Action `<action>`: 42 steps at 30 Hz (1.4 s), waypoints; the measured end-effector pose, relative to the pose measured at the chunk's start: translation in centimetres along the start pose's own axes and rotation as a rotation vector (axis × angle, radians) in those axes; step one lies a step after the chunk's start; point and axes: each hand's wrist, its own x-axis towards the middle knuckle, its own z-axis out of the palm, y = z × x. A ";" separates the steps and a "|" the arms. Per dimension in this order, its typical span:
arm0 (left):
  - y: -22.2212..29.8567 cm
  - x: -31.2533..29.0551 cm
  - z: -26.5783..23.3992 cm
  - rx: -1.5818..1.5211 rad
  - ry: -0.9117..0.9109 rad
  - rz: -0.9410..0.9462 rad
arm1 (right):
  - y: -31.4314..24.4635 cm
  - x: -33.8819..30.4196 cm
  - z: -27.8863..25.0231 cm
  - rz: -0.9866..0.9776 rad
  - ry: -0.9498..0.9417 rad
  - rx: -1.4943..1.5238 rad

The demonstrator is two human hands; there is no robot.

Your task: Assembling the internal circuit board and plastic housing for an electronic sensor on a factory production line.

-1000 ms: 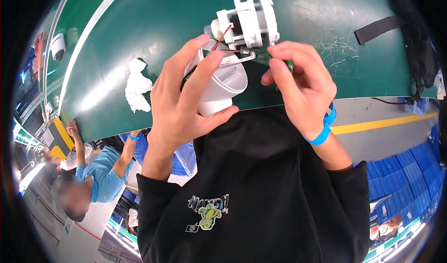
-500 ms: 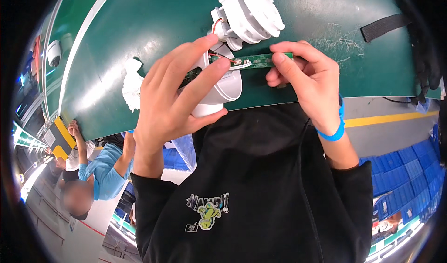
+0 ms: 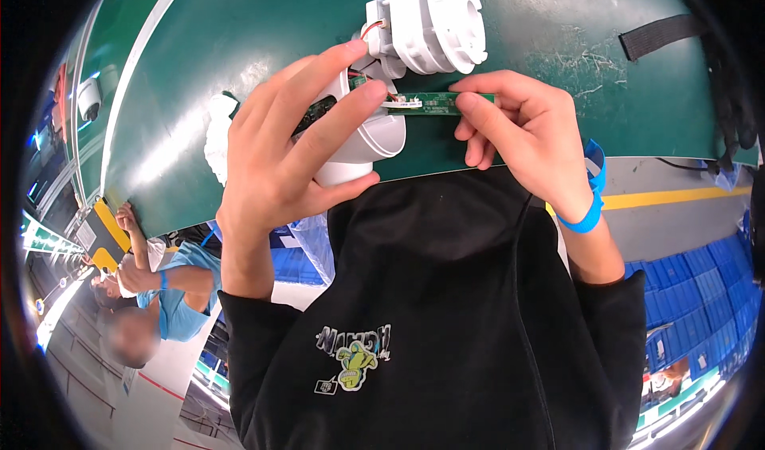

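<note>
My left hand (image 3: 275, 147) is closed round a white plastic housing (image 3: 384, 137) with a rounded, open end facing right. Between the thumb and fingers of my right hand (image 3: 526, 127) is the right end of a narrow green circuit board (image 3: 434, 104). The board's left end lies at the housing's mouth, where a white connector and thin wires show. How far it goes inside is hidden by my left fingers. Just beyond the housing, a ribbed white plastic assembly (image 3: 438, 23) lies on the table, with a red wire (image 3: 371, 27) at its left side.
A white plastic piece (image 3: 217, 135) lies left of my left hand on the green table (image 3: 558, 15). At the far right is a black strap (image 3: 661, 37). A person in a light blue shirt (image 3: 187, 282) is at the left. Blue stacked items (image 3: 693, 298) stand beyond the table's right front.
Both hands have shifted slightly left with the housing and the circuit board. The ribbed white assembly has turned a little. The other person's arm has moved.
</note>
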 end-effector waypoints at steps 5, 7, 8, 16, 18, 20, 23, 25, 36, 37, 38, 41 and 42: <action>-0.3 -0.3 0.1 -0.014 -0.002 -0.007 | 0.2 0.1 -0.1 0.010 -0.032 0.045; -0.2 -0.2 0.2 -0.011 -0.003 0.002 | 0.3 0.0 -0.2 0.010 -0.025 0.036; -0.1 -0.1 0.2 -0.008 -0.005 0.011 | 0.5 -0.1 -0.3 -0.015 -0.012 0.037; 2.4 1.4 0.7 -0.018 0.000 0.010 | 0.2 -2.1 -2.2 -0.029 0.005 0.078; 2.5 1.6 0.6 -0.017 -0.007 0.003 | 0.1 -2.2 -2.2 -0.023 0.014 0.061; 1.4 1.5 -0.1 -0.025 -0.013 0.016 | -0.4 -1.6 -1.4 -0.027 0.019 0.048; 1.2 1.1 -0.2 -0.027 -0.013 0.002 | -0.4 -1.3 -1.1 -0.020 0.001 0.013; 1.1 0.8 -0.2 -0.022 -0.014 -0.001 | -0.4 -1.3 -0.9 -0.018 -0.010 0.006; 1.2 0.6 -0.5 0.007 -0.027 0.043 | -1.2 -1.0 -0.5 0.014 -0.069 -0.113; 1.2 0.4 -0.4 0.009 -0.020 0.044 | -1.1 -1.1 -0.6 0.013 -0.066 -0.111; 1.3 0.3 -0.3 0.011 -0.013 0.045 | -1.0 -1.1 -0.7 0.031 -0.070 -0.117; 1.7 0.3 0.0 0.009 -0.006 0.070 | -1.0 -1.2 -0.8 0.052 -0.068 -0.121; 1.7 0.4 0.0 0.008 -0.006 0.073 | -1.1 -1.3 -0.6 0.055 -0.057 -0.116</action>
